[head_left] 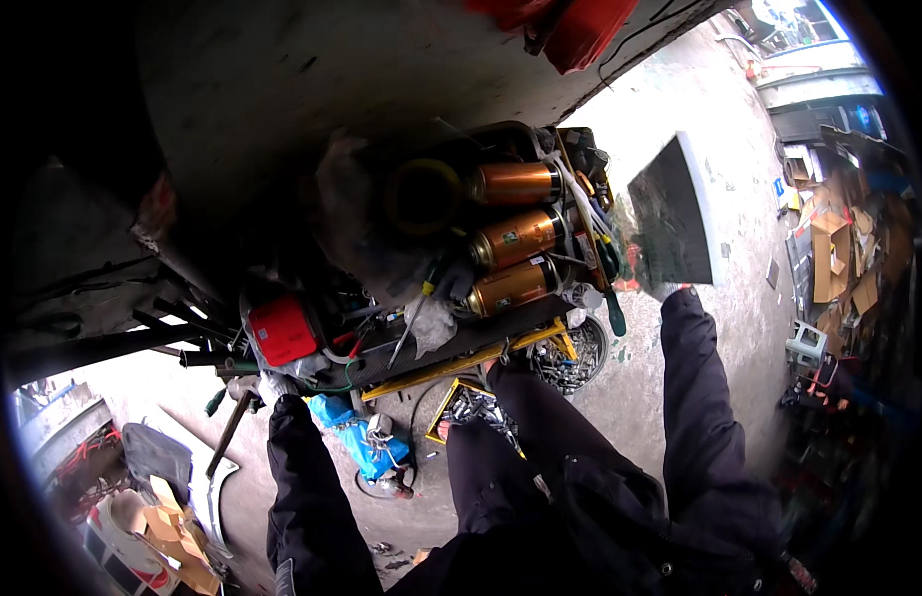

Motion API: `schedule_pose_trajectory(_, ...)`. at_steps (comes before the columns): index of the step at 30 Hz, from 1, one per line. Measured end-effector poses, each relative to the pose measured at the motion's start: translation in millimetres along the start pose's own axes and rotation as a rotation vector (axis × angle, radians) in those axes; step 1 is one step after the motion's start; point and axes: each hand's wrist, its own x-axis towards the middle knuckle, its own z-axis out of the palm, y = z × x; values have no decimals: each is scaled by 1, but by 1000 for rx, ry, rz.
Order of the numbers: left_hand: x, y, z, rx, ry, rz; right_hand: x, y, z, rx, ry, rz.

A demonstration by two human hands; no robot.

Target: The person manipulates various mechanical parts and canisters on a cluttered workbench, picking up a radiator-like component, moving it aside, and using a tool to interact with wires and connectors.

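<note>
My right hand (671,291), mostly hidden and blurred, is closed on the lower edge of a dark grey rectangular panel (674,221) with a white border. The panel is held up to the right of a loaded tool cart (471,356). My left hand (274,383) is at the cart's left end, close to a tool with a dark bar-like handle (229,434); its fingers are too unclear to tell a grip. Three copper-coloured gas canisters (516,236) lie on the cart. Near them are a screwdriver (411,318) and a red box (282,330).
Beneath the cart sit a yellow tray of metal parts (473,405), a round tub of small metal pieces (572,363) and a blue bag (366,442). Cardboard boxes (828,256) and a grey stool (806,343) stand at right. Cardboard and panels (178,531) lie lower left.
</note>
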Motion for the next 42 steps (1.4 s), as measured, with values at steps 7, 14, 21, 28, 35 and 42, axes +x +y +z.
schedule_pose_trajectory(7, -2, 20, 12, -138, -129, -139, 79, -66, 7, -444, 240, 50)
schedule_pose_trajectory(14, 0, -19, 13, -545, 39, -223, 104, -46, 32, -584, 367, -60)
schedule_pose_trajectory(21, -22, -50, -4, -682, 58, -378, 15, -141, 76, -234, 621, -339)
schedule_pose_trajectory(28, -25, 48, -17, -627, 18, -276, -122, -244, 183, -599, -7, -728)
schedule_pose_trajectory(35, -39, 56, -63, -670, -84, -376, -81, -250, 275, -862, 20, -1023)
schedule_pose_trajectory(42, -52, 55, -87, -503, -10, -315, -29, -260, 312, -1394, -193, -952)
